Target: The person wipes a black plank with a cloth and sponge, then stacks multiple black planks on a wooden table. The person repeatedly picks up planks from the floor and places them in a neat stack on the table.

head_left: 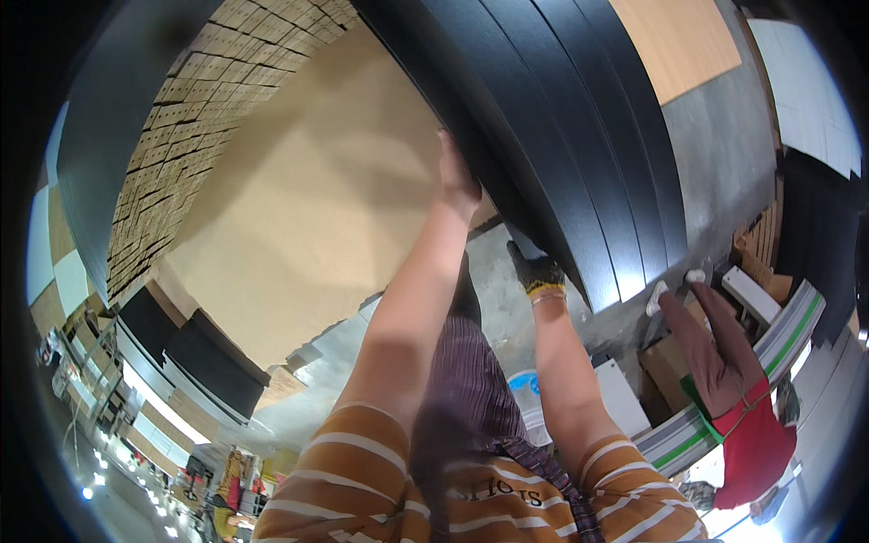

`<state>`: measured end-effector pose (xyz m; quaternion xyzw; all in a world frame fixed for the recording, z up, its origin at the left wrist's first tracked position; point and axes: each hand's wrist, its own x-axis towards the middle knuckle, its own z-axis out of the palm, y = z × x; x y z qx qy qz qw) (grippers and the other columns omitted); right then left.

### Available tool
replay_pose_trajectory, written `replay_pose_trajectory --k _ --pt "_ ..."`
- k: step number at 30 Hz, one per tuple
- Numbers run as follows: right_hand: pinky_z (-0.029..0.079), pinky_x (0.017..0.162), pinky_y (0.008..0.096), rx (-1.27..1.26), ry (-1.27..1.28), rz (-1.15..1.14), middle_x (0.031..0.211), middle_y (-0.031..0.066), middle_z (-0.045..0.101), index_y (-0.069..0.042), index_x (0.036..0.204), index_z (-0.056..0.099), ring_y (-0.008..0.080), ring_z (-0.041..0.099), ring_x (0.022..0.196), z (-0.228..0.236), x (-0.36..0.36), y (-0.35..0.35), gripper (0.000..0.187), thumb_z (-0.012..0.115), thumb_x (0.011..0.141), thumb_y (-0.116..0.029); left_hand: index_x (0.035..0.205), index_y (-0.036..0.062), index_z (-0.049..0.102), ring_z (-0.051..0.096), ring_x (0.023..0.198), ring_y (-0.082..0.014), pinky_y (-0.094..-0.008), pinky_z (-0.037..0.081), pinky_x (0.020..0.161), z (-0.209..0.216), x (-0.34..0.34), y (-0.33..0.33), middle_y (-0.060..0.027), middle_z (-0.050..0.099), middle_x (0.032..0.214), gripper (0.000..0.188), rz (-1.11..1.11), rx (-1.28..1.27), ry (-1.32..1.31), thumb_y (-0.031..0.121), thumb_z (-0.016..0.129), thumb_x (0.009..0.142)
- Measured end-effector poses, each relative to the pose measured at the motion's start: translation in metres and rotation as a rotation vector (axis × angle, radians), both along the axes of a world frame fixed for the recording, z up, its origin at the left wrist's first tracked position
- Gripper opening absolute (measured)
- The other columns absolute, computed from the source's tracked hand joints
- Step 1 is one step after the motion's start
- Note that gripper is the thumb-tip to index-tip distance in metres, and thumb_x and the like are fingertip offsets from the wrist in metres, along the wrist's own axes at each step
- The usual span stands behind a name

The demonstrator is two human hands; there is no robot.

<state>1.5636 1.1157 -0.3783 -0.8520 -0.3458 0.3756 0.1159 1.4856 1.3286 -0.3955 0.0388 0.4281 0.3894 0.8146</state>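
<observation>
A set of long black boards (579,154) lies side by side, slanting from the top middle down to the right. My left hand (457,176), bare, grips the left long edge of these boards, with its thumb up along the side and most fingers hidden under them. At the near end, my right hand (536,270) wears a dark glove with a yellow cuff. It holds the boards' lower edge from below, its fingers partly covered by the board.
Left of the boards lies a broad tan cardboard sheet (308,199), beside a tall stack of drilled board ends (195,127). Dark panels (217,362) stand lower left. A light wood panel (679,45) lies upper right. A person in red (756,443) is at the right, near a green-striped conveyor (797,330).
</observation>
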Motion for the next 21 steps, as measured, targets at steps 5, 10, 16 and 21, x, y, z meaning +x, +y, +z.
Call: replay_pose_trajectory --k 5,10,16,21 --pt "0.033 0.114 0.0397 0.031 -0.018 0.082 0.144 0.011 0.052 -0.014 0.14 0.053 0.0307 0.046 0.134 -0.016 -0.003 -0.008 0.059 0.06 0.091 -0.045 0.151 -0.0025 0.028 0.016 0.15 -0.026 -0.0401 0.011 0.122 -0.022 -0.03 0.019 -0.0164 0.023 0.161 0.092 -0.224 -0.031 0.27 0.071 0.031 0.096" --pt "0.036 0.112 0.038 0.112 -0.1 0.241 0.141 0.0121 0.054 -0.011 0.138 0.054 0.0279 0.048 0.132 -0.05 0.006 -0.03 0.055 0.063 0.089 -0.033 0.157 0.0038 0.008 -0.002 0.153 -0.0228 -0.0405 -0.004 0.121 -0.016 -0.039 0.126 -0.0099 0.002 0.166 0.097 -0.16 0.146 0.376 0.076 0.025 0.093" --pt "0.031 0.116 0.041 0.175 0.323 -0.064 0.148 0.0102 0.048 -0.009 0.14 0.052 0.0293 0.042 0.137 -0.067 0.011 -0.042 0.056 0.052 0.095 -0.044 0.158 0.0107 0.013 0.003 0.152 -0.0232 -0.0461 0.0 0.121 -0.002 -0.022 0.193 -0.0065 0.008 0.166 0.088 -0.036 0.117 0.2 0.072 0.026 0.096" --pt "0.033 0.115 0.0415 -0.003 -0.245 0.461 0.142 0.013 0.054 -0.002 0.136 0.052 0.0297 0.048 0.132 -0.047 0.01 -0.027 0.055 0.05 0.097 -0.041 0.158 0.0151 0.019 0.008 0.152 -0.0214 -0.0505 0.004 0.12 -0.015 -0.037 0.194 -0.0015 0.016 0.165 0.083 -0.228 0.199 0.343 0.071 0.026 0.097"
